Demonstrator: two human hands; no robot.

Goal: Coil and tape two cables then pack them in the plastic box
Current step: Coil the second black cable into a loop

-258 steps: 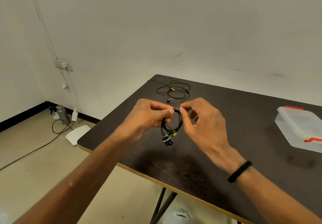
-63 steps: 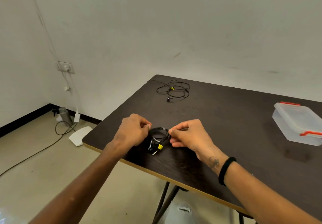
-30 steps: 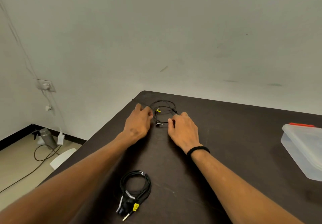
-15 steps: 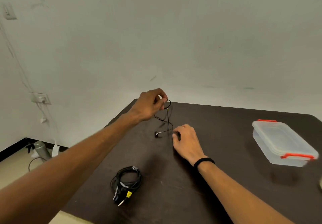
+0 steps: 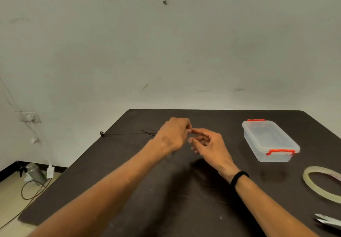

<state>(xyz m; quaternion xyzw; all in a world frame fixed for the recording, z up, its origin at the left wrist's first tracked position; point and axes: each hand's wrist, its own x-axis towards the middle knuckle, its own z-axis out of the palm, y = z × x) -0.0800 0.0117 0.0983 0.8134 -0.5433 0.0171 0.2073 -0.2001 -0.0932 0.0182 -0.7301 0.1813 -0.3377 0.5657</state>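
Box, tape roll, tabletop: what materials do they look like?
Box: translucent plastic, you see through the walls; red clips.
Tape roll: clear yellowish film, glossy ring, probably plastic tape.
Tabletop: dark wood-look surface, matte with scuffs; likely laminate.

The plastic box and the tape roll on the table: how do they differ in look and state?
The plastic box is rectangular and clear, with red clips and its lid on; the tape roll is a flat, pale yellowish ring, open in the middle. The box shows whole; the roll is cut by the right edge of the picture. Both are translucent, lie on the dark table right of the hands, and nothing touches them.
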